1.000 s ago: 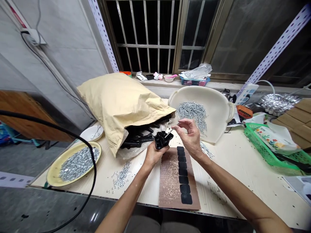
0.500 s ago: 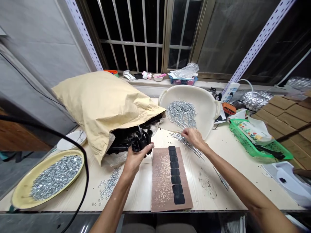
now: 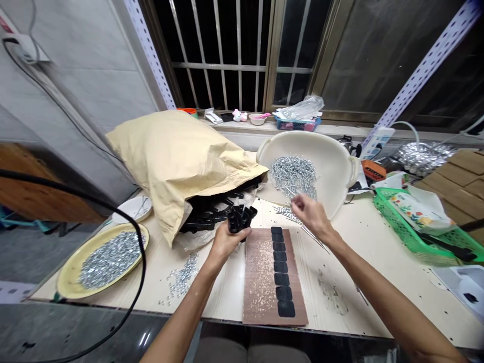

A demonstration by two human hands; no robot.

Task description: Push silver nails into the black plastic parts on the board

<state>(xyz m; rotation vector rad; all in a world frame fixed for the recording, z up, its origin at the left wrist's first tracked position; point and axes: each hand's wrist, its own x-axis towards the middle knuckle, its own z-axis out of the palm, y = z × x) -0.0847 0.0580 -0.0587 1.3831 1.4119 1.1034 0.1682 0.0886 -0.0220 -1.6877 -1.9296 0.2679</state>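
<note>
My left hand [image 3: 227,242] is closed around a black plastic part [image 3: 240,218], from which a thin metal pin sticks up. It is just in front of the mouth of a tan paper sack [image 3: 181,151] with more black plastic parts [image 3: 200,219] inside. At the front lip of a white basin [image 3: 335,166], my right hand [image 3: 312,214] has its fingers pinched together; whatever is between them is too small to make out. Below that hand lie long thin metal rods [image 3: 291,216] on the table. A heap of metal pins [image 3: 293,174] fills part of the basin.
A brown board [image 3: 259,282] with a row of black squares [image 3: 282,279] lies in front of me. Small metal pieces [image 3: 183,277] are scattered near a yellow tray [image 3: 66,282] of similar pieces. A black cable [image 3: 139,282] loops at left; a green basket [image 3: 404,237] stands right.
The view has swung left, so things appear further right. My left hand has tilted the black part and brought it nearer the board's far edge. My right hand stays by the basin's lip.
</note>
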